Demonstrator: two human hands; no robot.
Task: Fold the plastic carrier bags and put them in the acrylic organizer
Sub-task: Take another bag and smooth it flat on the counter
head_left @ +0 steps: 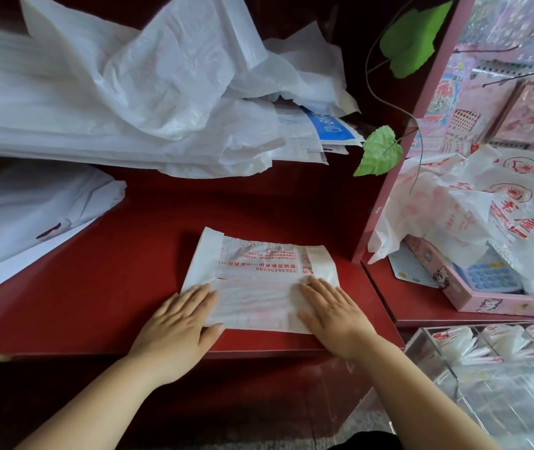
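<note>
The red bench [122,271] fills most of the view. A big heap of white bags [113,92] lies along its back edge and reaches to the left side. Some papers with a blue label [327,125] stick out from under the right end of the heap. One flat white bag [31,206] lies at the left edge of the bench.

On the right, past a pink post, there is a pile of printed bags [470,206]. They are white with red pictures and letters. The pile sits on a pink box [454,293].

The clear organizer [438,378] stands low on the right, below the front right corner of the bench. Small folded white bags sit in its top row.

The folded bag [259,280] lies flat near the front edge of the bench, toward the right. It is white with red writing.

The left hand [178,319] lies flat on the bag's near left corner. Its fingers are straight and close together, and the thumb is at the near edge. The right hand [334,316] lies flat on the bag's right side. Its fingers are straight and a little apart.

A green leaf [379,151] hangs by the post.
</note>
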